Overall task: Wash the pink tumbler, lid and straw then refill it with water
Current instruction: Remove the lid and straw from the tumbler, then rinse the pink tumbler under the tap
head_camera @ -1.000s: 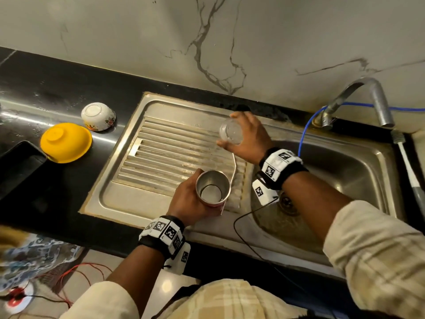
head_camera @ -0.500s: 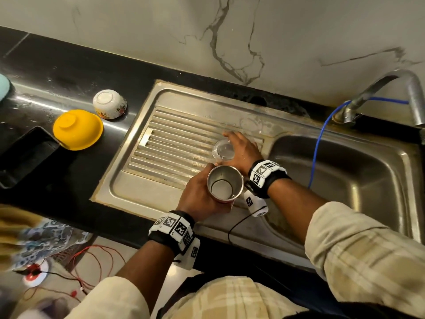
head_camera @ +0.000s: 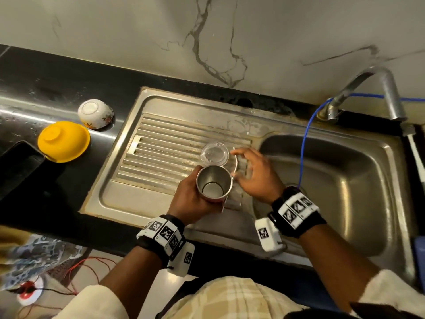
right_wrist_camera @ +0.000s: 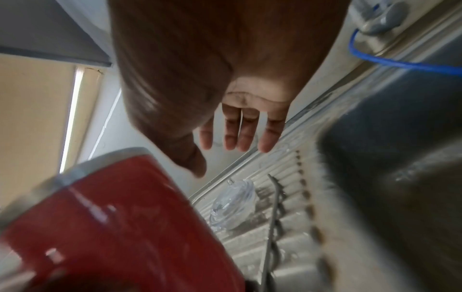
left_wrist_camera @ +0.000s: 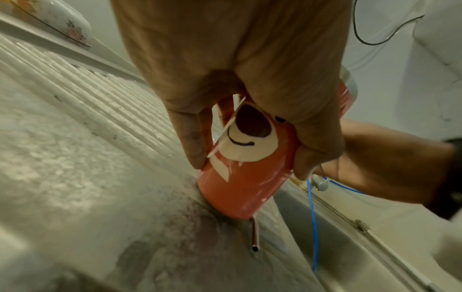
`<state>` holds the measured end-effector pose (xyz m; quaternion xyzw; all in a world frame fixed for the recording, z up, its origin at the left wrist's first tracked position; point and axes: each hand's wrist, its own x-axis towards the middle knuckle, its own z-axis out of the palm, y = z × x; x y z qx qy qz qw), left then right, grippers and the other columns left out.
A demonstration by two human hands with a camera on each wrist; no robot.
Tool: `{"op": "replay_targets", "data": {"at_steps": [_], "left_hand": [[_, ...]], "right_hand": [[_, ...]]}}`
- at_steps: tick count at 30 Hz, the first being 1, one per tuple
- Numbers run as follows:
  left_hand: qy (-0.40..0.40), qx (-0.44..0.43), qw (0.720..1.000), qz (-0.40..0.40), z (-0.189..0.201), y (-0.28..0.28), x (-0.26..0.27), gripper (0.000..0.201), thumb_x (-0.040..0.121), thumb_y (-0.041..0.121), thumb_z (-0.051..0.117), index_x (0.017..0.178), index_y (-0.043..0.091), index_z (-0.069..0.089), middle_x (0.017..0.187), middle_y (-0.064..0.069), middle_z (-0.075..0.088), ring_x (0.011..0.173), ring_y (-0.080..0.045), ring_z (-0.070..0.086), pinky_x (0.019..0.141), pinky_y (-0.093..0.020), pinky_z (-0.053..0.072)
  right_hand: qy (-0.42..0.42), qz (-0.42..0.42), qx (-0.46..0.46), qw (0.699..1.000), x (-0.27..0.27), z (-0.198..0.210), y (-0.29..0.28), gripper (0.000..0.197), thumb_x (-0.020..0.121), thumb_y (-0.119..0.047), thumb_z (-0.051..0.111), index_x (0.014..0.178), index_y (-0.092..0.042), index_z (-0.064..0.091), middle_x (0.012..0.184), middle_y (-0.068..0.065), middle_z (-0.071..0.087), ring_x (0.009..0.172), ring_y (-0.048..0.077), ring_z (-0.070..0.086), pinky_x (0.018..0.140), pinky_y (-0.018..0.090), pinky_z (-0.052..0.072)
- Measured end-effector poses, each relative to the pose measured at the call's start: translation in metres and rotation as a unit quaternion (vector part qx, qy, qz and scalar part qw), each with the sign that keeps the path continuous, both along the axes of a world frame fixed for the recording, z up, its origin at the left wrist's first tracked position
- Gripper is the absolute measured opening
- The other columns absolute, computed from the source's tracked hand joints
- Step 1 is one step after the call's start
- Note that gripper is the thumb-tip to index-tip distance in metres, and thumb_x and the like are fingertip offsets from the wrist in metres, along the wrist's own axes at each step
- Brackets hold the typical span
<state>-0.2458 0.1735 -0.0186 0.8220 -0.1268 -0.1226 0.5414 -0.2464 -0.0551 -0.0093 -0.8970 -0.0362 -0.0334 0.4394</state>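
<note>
The left hand (head_camera: pixel 192 199) grips the pink tumbler (head_camera: pixel 213 184) from its left side, fingers and thumb curled round the wall, and holds it upright over the near part of the ribbed draining board (head_camera: pixel 161 155). The right hand (head_camera: pixel 254 174) is just beside the tumbler on its right, fingers spread and relaxed, holding nothing. The clear lid (head_camera: pixel 215 153) lies flat on the ribs just behind the tumbler, apart from both hands. The metal straw (head_camera: pixel 235 166) lies on the board between the tumbler and the right hand; whether the fingers touch it cannot be told.

From the head view the tumbler shows only its open mouth and bare steel inside, with a pale patch at the bottom that may be water or glare. The left wrist view shows instead the outer wall (left_wrist_camera: pixel 246 168): coral pink with a cartoon bear's muzzle and a peeling label edge, base at or just above the steel, with the straw's open end (left_wrist_camera: pixel 255 240) poking out beside it. The right wrist view shows the open palm and straight fingers (right_wrist_camera: pixel 246 128), the lid (right_wrist_camera: pixel 232 203) and the straw (right_wrist_camera: pixel 271 223) below them.

The sink basin (head_camera: pixel 345 192) to the right holds no dishes, only a blue tube (head_camera: pixel 304 143) hanging into it from near the tap (head_camera: pixel 372 88). A yellow bowl (head_camera: pixel 64 141) and a white floral bowl (head_camera: pixel 95 113) sit upside down on the black counter (head_camera: pixel 57 93).
</note>
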Motion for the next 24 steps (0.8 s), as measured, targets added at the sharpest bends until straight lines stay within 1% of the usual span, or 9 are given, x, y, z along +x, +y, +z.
{"op": "replay_targets", "data": {"at_steps": [4, 8, 10, 13, 16, 17, 18, 20, 24], "left_hand": [[0.01, -0.004, 1.0, -0.027, 0.007, -0.013, 0.002, 0.081, 0.056, 0.017, 0.104, 0.125, 0.022, 0.062, 0.107, 0.011, 0.075, 0.1, -0.009, 0.073, 0.083, -0.035, 0.059], [0.03, -0.056, 0.996, -0.064, 0.026, -0.049, -0.002, 0.085, 0.057, 0.012, 0.104, 0.13, 0.013, 0.063, 0.116, 0.014, 0.074, 0.107, -0.003, 0.071, 0.087, -0.015, 0.053], [0.042, -0.07, 0.992, -0.098, 0.034, -0.073, -0.005, 0.088, 0.054, 0.013, 0.106, 0.13, 0.011, 0.062, 0.116, 0.008, 0.075, 0.11, -0.006, 0.071, 0.091, -0.02, 0.055], [0.05, -0.069, 0.986, -0.144, 0.039, -0.104, -0.009, 0.089, 0.053, 0.025, 0.107, 0.129, 0.02, 0.06, 0.116, 0.008, 0.074, 0.11, -0.008, 0.071, 0.094, -0.029, 0.058], [0.02, -0.012, 0.975, -0.223, 0.038, -0.129, -0.014, 0.087, 0.058, 0.037, 0.104, 0.131, 0.025, 0.059, 0.115, 0.019, 0.07, 0.11, 0.009, 0.064, 0.093, -0.014, 0.051], [0.006, 0.017, 0.968, -0.252, 0.035, -0.134, -0.014, 0.087, 0.06, 0.037, 0.103, 0.134, 0.023, 0.059, 0.117, 0.022, 0.067, 0.109, 0.015, 0.06, 0.091, -0.005, 0.044], [-0.012, 0.049, 0.96, -0.275, 0.032, -0.136, -0.012, 0.089, 0.063, 0.037, 0.101, 0.138, 0.021, 0.057, 0.121, 0.019, 0.064, 0.11, 0.013, 0.059, 0.088, 0.0, 0.038], [-0.03, 0.122, 0.945, -0.303, 0.022, -0.143, -0.008, 0.096, 0.065, 0.04, 0.098, 0.145, 0.019, 0.051, 0.135, 0.005, 0.06, 0.119, -0.008, 0.06, 0.089, -0.007, 0.038], [-0.016, 0.229, 0.936, -0.266, 0.003, -0.151, -0.006, 0.111, 0.062, 0.04, 0.097, 0.152, 0.011, 0.04, 0.152, -0.011, 0.045, 0.143, -0.032, 0.041, 0.114, -0.037, 0.037]], "right_hand": [[0.049, 0.06, 0.065, 0.995, -0.044, 0.003, -0.006, 0.092, 0.07, -0.023, 0.091, 0.151, -0.023, 0.048, 0.147, -0.003, 0.051, 0.134, -0.001, 0.052, 0.113, 0.023, 0.044], [0.046, 0.018, 0.078, 0.996, -0.065, 0.0, -0.015, 0.111, 0.055, -0.011, 0.103, 0.15, -0.024, 0.046, 0.147, -0.011, 0.054, 0.137, -0.004, 0.051, 0.111, 0.023, 0.045], [0.007, 0.027, -0.045, 0.999, -0.076, 0.003, -0.026, 0.099, 0.054, -0.026, 0.105, 0.139, -0.02, 0.056, 0.128, -0.013, 0.064, 0.119, -0.005, 0.062, 0.098, 0.027, 0.053], [0.036, -0.04, 0.109, 0.993, -0.091, 0.016, -0.041, 0.077, 0.053, -0.047, 0.098, 0.117, -0.014, 0.071, 0.105, -0.01, 0.075, 0.092, 0.006, 0.072, 0.08, 0.027, 0.059], [0.118, -0.139, 0.205, 0.962, -0.114, 0.023, -0.059, 0.031, 0.083, -0.049, 0.07, 0.09, -0.021, 0.083, 0.091, -0.007, 0.078, 0.078, 0.007, 0.075, 0.074, 0.031, 0.06], [0.121, -0.154, 0.177, 0.965, -0.121, 0.024, -0.067, 0.019, 0.082, -0.042, 0.077, 0.093, -0.025, 0.081, 0.092, -0.007, 0.078, 0.08, 0.004, 0.074, 0.073, 0.029, 0.06], [0.097, -0.143, 0.072, 0.982, -0.131, 0.022, -0.073, 0.033, 0.074, -0.034, 0.091, 0.102, -0.031, 0.073, 0.096, -0.013, 0.076, 0.085, -0.003, 0.072, 0.076, 0.025, 0.058], [0.083, -0.232, 0.106, 0.963, -0.151, 0.006, -0.091, 0.073, 0.054, -0.025, 0.105, 0.112, -0.037, 0.062, 0.099, -0.022, 0.076, 0.091, -0.008, 0.07, 0.077, 0.012, 0.052], [0.052, -0.3, 0.123, 0.944, -0.177, 0.017, -0.118, 0.086, 0.048, -0.015, 0.107, 0.119, -0.029, 0.061, 0.094, -0.034, 0.072, 0.085, -0.01, 0.069, 0.07, 0.004, 0.048]]}}
